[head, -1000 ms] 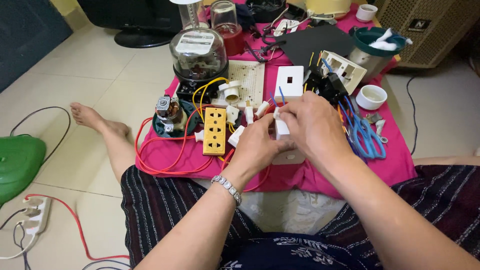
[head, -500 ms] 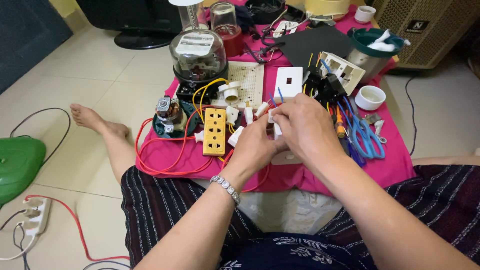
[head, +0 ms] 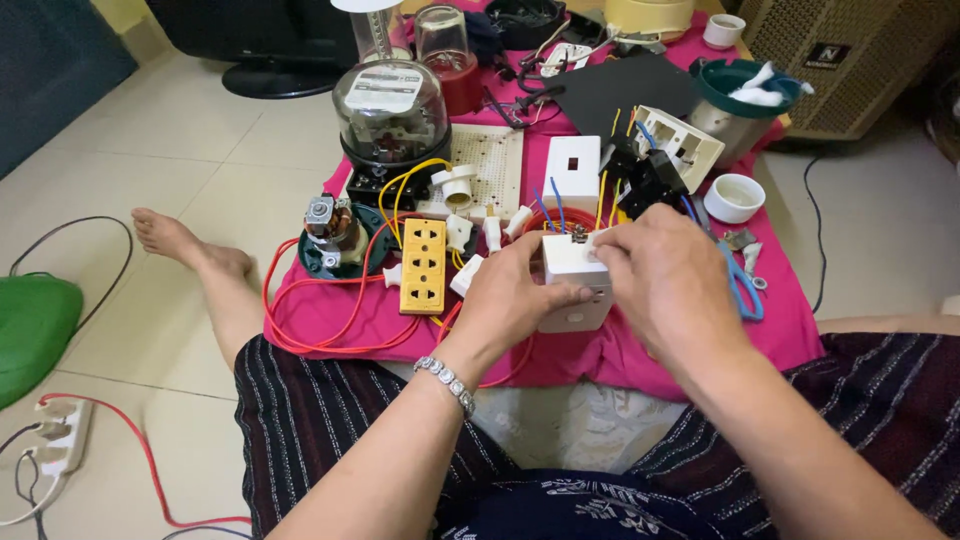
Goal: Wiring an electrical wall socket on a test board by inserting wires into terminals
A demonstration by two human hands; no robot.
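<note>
On the floor at the far left lie a green object (head: 30, 335) and a white power strip (head: 55, 450) with a red cable, and on the pink cloth (head: 640, 350) stand a small motor on a dark green base (head: 330, 240), a glass-domed meter (head: 390, 115) and a yellow socket strip (head: 423, 265) ringed by loops of orange wire (head: 300, 330). The left hand (head: 510, 300) has its fingers curled round the white box (head: 572, 285), held just above the cloth's near edge, while the right hand (head: 670, 285) pinches its top right corner, hiding that side. Beyond stand a white switch plate (head: 572, 172) and black parts (head: 645, 180), with blue scissors (head: 742, 290) and a white cup (head: 734, 197) to the right.
</note>
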